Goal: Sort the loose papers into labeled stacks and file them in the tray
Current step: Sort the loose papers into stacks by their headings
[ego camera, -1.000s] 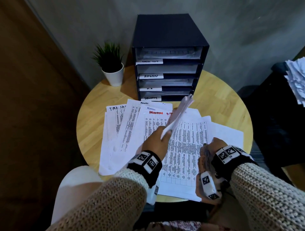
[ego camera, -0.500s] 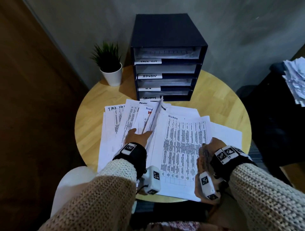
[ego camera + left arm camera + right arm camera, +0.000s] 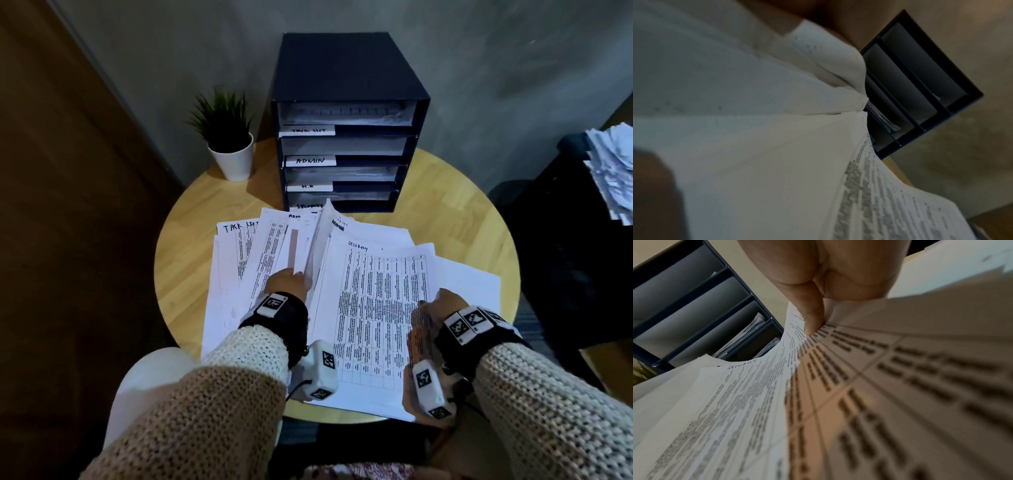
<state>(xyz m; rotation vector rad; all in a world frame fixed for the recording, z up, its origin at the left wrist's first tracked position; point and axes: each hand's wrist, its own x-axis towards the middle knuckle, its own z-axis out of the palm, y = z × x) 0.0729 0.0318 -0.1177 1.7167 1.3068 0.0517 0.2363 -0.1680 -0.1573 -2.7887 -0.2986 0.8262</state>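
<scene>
head view | left hand [image 3: 287, 281] fingers hidden under papers [image 3: 376, 308], grip unclear | right hand [image 3: 442, 308] pinches sheet

wall [image 3: 479, 61] grey, dim | table [image 3: 455, 212] round, pale wood | floor [image 3: 68, 240] dark brown | potted plant [image 3: 229, 144] – white pot

Dim, cool indoor light, dark corners; wrist views blurred close up, edges stretched.

Printed papers [image 3: 373, 301] lie fanned in overlapping stacks before me, hand-marked TASK LIST, ADMIN and SECURITY; one sheet [image 3: 317, 240] stands lifted on edge. Behind them sits the dark tray [image 3: 346, 75], 4 labeled slots holding sheets.
</scene>
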